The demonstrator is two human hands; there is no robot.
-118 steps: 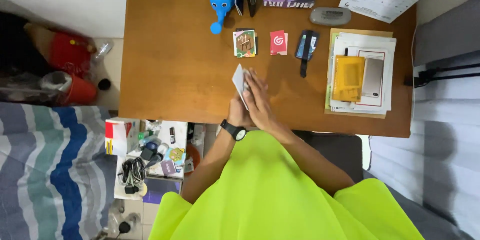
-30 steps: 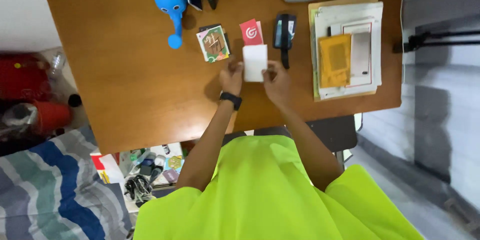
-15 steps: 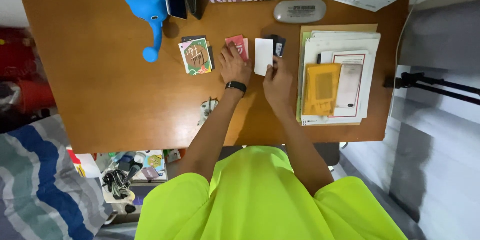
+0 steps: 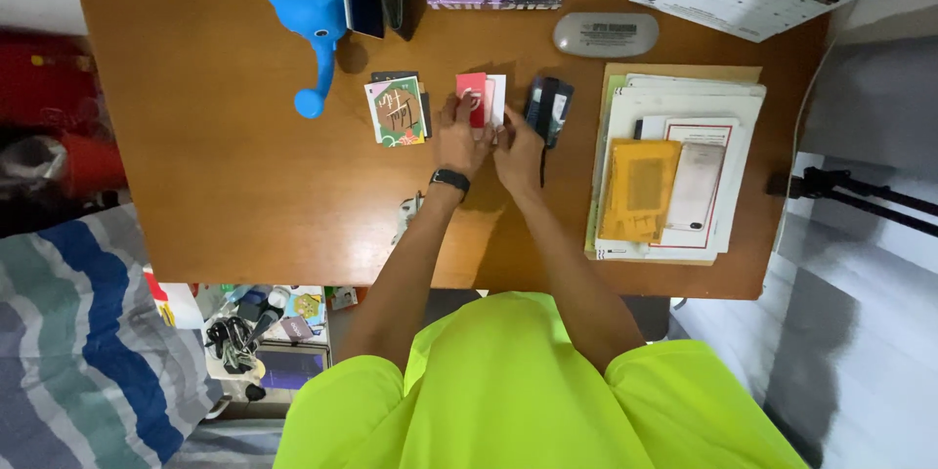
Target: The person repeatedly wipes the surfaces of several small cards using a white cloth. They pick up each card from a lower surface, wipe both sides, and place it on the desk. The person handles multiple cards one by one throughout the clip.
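Both hands meet on a wooden desk point(image 4: 244, 186). Left hand point(image 4: 459, 142) and right hand point(image 4: 516, 149) pinch a red-and-white card pack point(image 4: 481, 98), partly hidden by fingers; each grip's exact closure is unclear.

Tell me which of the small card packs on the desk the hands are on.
The red-and-white pack, touched by both the left hand and right hand; the green illustrated pack lies untouched, nearer the blue watering can.

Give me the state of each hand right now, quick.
Left hand: on the red card box, fingers curled on it; firm grip cannot be told.
Right hand: fingertips at the white cards; closed or not cannot be told.
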